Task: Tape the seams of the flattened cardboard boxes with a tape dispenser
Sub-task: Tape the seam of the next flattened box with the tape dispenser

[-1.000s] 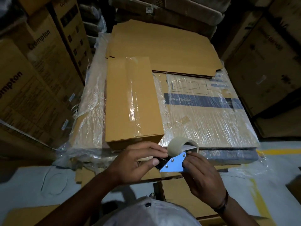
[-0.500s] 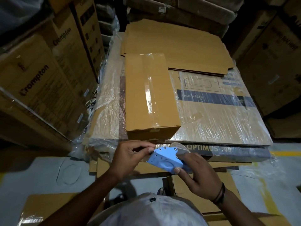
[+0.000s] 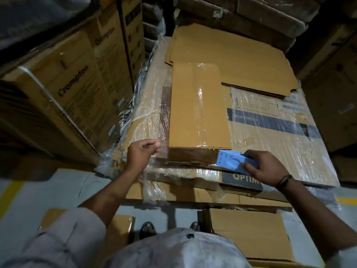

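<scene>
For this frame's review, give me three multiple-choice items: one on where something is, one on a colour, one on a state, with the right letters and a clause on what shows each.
1. Where is the tape dispenser?
A. on the floor
B. at the near end of the narrow cardboard box
C. on the Crompton cartons

2. What colour is the dispenser's body?
A. light blue
B. red
C. black

3. What is the state of the narrow box's top seam?
A. open, flaps raised
B. covered by a strip of clear tape
C. stapled

Answers:
1 B: the right hand holds it against the box's near right corner.
2 A: its side plate shows pale blue.
3 B: a glossy clear strip runs along the top; the left hand is curled shut at the box's near left.
</scene>
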